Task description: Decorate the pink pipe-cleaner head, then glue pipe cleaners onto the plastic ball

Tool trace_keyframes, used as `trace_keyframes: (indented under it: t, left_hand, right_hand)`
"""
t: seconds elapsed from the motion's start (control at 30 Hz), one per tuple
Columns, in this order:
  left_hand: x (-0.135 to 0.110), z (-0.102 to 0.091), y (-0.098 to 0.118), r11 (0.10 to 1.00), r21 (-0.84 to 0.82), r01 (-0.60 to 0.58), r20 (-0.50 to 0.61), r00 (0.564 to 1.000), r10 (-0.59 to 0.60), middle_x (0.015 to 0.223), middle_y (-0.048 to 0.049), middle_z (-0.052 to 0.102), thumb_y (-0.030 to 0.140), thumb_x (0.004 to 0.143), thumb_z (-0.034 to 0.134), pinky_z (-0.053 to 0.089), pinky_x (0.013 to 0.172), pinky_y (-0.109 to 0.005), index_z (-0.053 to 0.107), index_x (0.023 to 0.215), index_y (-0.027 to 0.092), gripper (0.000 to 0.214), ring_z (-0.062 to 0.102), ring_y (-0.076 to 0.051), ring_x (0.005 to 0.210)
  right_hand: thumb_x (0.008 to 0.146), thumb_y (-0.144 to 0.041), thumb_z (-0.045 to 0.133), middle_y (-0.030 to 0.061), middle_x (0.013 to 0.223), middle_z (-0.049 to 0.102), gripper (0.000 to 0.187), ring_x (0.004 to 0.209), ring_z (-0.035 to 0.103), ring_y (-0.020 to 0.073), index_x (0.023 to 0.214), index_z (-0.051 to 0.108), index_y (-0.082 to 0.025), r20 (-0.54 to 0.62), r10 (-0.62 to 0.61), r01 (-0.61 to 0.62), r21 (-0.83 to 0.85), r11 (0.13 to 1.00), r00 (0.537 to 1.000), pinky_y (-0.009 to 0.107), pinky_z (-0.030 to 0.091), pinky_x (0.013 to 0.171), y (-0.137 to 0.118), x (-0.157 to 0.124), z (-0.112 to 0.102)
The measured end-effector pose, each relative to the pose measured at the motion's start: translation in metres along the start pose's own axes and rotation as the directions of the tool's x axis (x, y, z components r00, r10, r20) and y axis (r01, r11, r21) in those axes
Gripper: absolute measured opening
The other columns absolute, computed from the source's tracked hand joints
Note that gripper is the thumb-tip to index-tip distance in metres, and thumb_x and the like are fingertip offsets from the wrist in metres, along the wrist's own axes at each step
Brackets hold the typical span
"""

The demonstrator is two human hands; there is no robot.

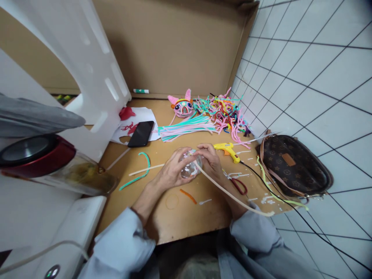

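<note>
My left hand (171, 170) is wrapped around a small clear plastic ball (188, 171), which has pinkish and teal bits near its top. My right hand (211, 158) has its fingers bent and pressed together at the ball's right side, on a long cream pipe cleaner (229, 190). That stem runs from the ball over my right forearm, its far end beyond the wrist. Another pale length (147, 169) sticks out left from behind my left hand. Exactly what my right fingertips pinch is partly hidden.
A yellow glue gun (227, 150), red-handled scissors (238, 185) and a patterned brown bag (295, 164) lie right. Behind are a pink-eared animal head (183, 106) and piled pipe cleaners (221, 112). Leftward are a phone (141, 133), a teal pipe cleaner (145, 172) and a glass-bodied container (84, 174).
</note>
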State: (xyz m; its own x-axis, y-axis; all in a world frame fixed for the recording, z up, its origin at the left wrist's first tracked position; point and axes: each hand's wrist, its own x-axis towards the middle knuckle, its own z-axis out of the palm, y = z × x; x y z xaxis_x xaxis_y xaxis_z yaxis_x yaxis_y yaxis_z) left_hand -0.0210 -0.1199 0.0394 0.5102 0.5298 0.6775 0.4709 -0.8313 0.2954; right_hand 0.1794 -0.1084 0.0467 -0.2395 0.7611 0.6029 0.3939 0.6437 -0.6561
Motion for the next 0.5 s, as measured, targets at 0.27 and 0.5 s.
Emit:
trace_keyframes:
  t: [0.27, 0.5]
  left_hand:
    - [-0.0005, 0.0009, -0.0003, 1.0, -0.019, 0.012, 0.0, 1.0, -0.012, 0.14, -0.0204, 0.05, 0.03, 0.08, 0.076, 0.05, 0.106, -0.049, 0.047, 0.143, 0.023, 0.07, 0.052, -0.033, 0.132]
    - [-0.0006, 0.0004, -0.0011, 0.999, -0.042, 0.035, 0.008, 0.999, -0.035, 0.141, -0.0215, 0.05, 0.029, 0.078, 0.076, 0.049, 0.106, -0.05, 0.05, 0.141, 0.021, 0.069, 0.053, -0.033, 0.131]
  right_hand:
    - [0.094, -0.021, 0.043, 0.0062, 0.105, 0.063, 0.027, 0.104, 0.059, 0.0209, 0.097, 0.069, -0.024, -0.016, -0.035, 0.034, -0.049, 0.998, 0.999, 0.038, 0.044, 0.094, -0.0041, 0.0016, 0.0025]
    - [0.087, -0.017, 0.043, 0.0071, 0.105, 0.064, 0.027, 0.106, 0.059, 0.0231, 0.095, 0.069, -0.024, -0.005, 0.025, -0.024, 0.042, 0.999, 1.0, 0.041, 0.044, 0.097, -0.0049, 0.0028, 0.006]
